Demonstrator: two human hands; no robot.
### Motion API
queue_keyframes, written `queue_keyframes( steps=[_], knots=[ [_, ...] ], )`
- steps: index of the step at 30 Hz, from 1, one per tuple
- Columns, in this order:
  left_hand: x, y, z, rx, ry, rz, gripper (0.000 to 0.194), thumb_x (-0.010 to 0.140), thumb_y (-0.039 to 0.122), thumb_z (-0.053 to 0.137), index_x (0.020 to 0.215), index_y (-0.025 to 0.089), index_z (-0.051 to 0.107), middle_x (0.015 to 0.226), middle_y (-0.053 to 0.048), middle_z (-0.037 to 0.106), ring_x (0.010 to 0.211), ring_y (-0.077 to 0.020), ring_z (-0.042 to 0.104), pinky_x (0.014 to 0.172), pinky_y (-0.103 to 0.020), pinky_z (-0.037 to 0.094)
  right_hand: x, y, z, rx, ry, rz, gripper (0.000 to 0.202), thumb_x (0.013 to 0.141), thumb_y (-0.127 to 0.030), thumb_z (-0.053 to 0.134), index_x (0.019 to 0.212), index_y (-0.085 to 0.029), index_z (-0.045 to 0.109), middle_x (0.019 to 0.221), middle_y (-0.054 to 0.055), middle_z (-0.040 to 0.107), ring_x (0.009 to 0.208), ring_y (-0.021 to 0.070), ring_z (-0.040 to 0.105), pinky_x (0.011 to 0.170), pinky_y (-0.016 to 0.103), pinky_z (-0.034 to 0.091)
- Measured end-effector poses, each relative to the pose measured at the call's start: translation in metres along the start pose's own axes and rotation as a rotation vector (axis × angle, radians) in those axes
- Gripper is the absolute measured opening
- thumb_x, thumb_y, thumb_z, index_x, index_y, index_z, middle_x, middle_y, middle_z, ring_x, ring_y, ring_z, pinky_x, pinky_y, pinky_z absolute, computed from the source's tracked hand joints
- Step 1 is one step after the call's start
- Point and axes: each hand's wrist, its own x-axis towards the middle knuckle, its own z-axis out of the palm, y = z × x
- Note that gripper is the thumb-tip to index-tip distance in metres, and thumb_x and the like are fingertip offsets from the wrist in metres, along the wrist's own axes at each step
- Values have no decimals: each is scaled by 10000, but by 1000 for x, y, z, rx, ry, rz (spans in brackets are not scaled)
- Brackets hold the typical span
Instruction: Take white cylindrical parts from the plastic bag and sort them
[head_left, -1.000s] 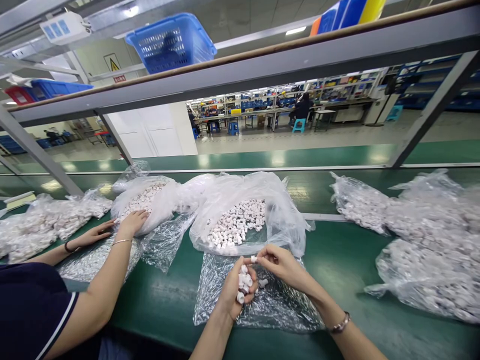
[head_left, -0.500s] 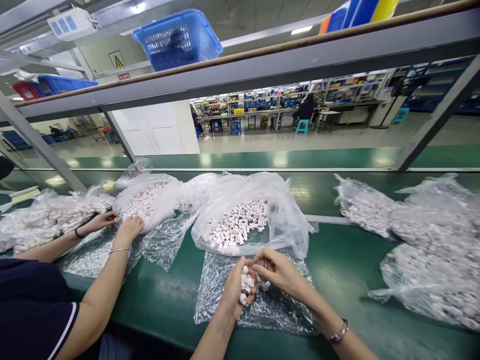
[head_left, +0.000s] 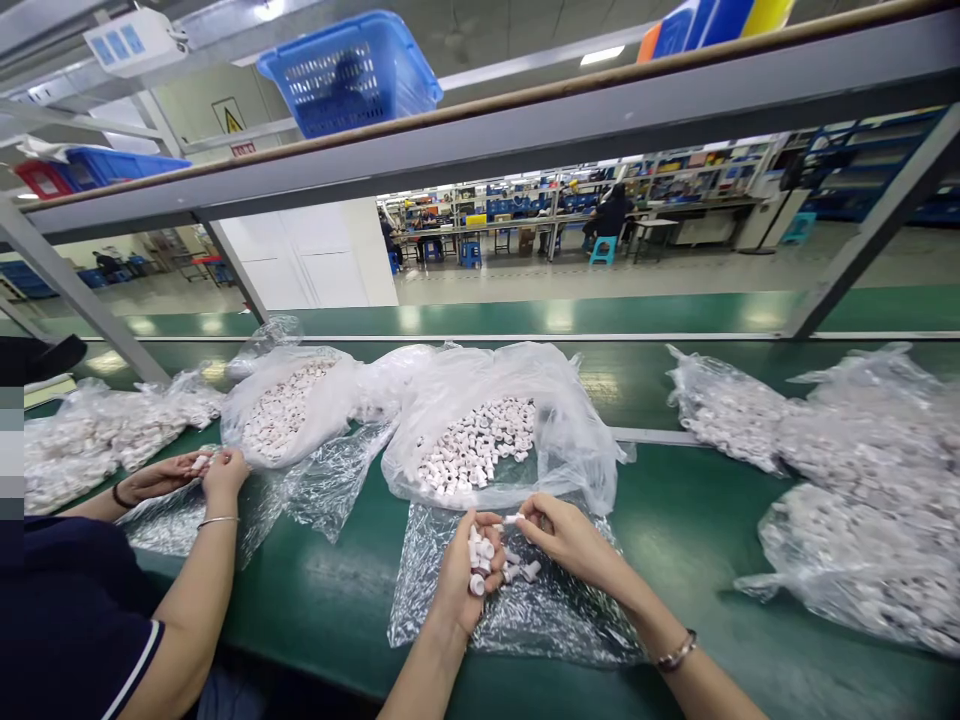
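The green worktop (head_left: 690, 540) runs the full width in front of you, under a grey shelf rail carrying a blue basket (head_left: 349, 72). It is loaded with clear plastic bags, which keep the loose parts from rolling off. Sealed or bunched bags of white parts (head_left: 862, 500) sit well apart to your right, out of the working zone.

Directly ahead lies the open bag (head_left: 487, 430), its mouth spread wide toward you so the small white caps (head_left: 472, 450) inside can be reached without lifting anything. Just nearer, a flattened bag (head_left: 517, 600) lies under both your hands like a mat; a few loose caps (head_left: 521, 572) rest on it, so anything dropped stays on plastic.

Your left hand (head_left: 465, 570) is cupped palm-up, its fingers curled round a small stock of white caps (head_left: 477, 560). Judged as a ready supply held close to the other hand. Your right hand (head_left: 570, 540) has thumb and forefinger pinched shut on a single cap (head_left: 512, 519), held just beside the left hand's fingertips; the remaining fingers are loosely bent.

To your left a co-worker in a dark sleeve (head_left: 67, 630) works over another bag (head_left: 281, 410); that person's hands (head_left: 202, 470) meet close together on a small white piece.
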Motion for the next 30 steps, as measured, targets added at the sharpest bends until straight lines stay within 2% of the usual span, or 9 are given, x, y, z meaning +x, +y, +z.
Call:
queue_keyframes(
  steps=[5, 7, 10, 13, 19, 22, 28, 30],
  knots=[
    [3, 9, -4, -342, -43, -111, 360, 1034, 330, 359, 915, 73, 581, 629, 24, 448, 445, -52, 427, 294, -118, 255, 0, 3, 3, -101, 52, 47, 190, 932, -390, 557, 985, -215, 606, 797, -5, 631, 670, 176, 556, 607, 282, 364],
    [3, 13, -4, -397, -39, -110, 376, 1047, 328, 312, 913, 79, 561, 655, 24, 445, 468, -42, 438, 315, -106, 284, -1, -1, 3, -106, 69, 45, 188, 928, -374, 566, 1027, -217, 595, 812, -6, 629, 654, 172, 549, 608, 284, 365],
    [2, 20, 0, -484, -30, -80, 350, 1054, 315, 294, 928, 97, 537, 688, 24, 447, 496, -36, 453, 349, -102, 328, -3, -8, 5, -39, 65, -37, 170, 953, -373, 546, 1006, -220, 598, 797, -9, 611, 650, 164, 527, 605, 277, 361],
    [2, 21, 6, -533, -14, -69, 312, 1048, 293, 320, 914, 108, 533, 690, 25, 438, 501, -41, 455, 350, -103, 329, -7, -15, 12, 53, 29, -105, 177, 963, -394, 561, 948, -224, 608, 749, -22, 589, 628, 153, 491, 582, 263, 339],
    [6, 11, 13, -520, 7, -104, 302, 1027, 292, 377, 870, 105, 556, 674, 13, 449, 491, -52, 462, 330, -96, 305, -10, -21, 24, 147, -5, -87, 243, 962, -406, 580, 823, -209, 614, 717, -19, 596, 611, 146, 478, 556, 253, 314],
    [6, 13, 13, -541, 22, -128, 296, 1018, 301, 401, 862, 114, 568, 677, 2, 486, 517, -72, 512, 348, -105, 353, -10, -23, 22, 197, -23, -72, 253, 958, -390, 583, 789, -201, 587, 701, -20, 582, 609, 143, 476, 551, 250, 314],
    [2, 18, 11, -677, 33, -264, 317, 1019, 329, 420, 899, 109, 614, 711, -36, 583, 581, -93, 611, 421, -123, 474, -6, -23, 18, 286, -57, -67, 283, 965, -428, 557, 809, -193, 586, 711, -16, 574, 621, 142, 485, 552, 249, 325],
    [2, 18, 8, -701, 48, -251, 296, 1013, 302, 441, 894, 109, 631, 721, -44, 608, 625, -106, 646, 464, -138, 516, -6, -20, 17, 300, -60, -70, 287, 971, -437, 540, 832, -192, 593, 735, -12, 581, 636, 144, 498, 561, 248, 342]
  ],
)
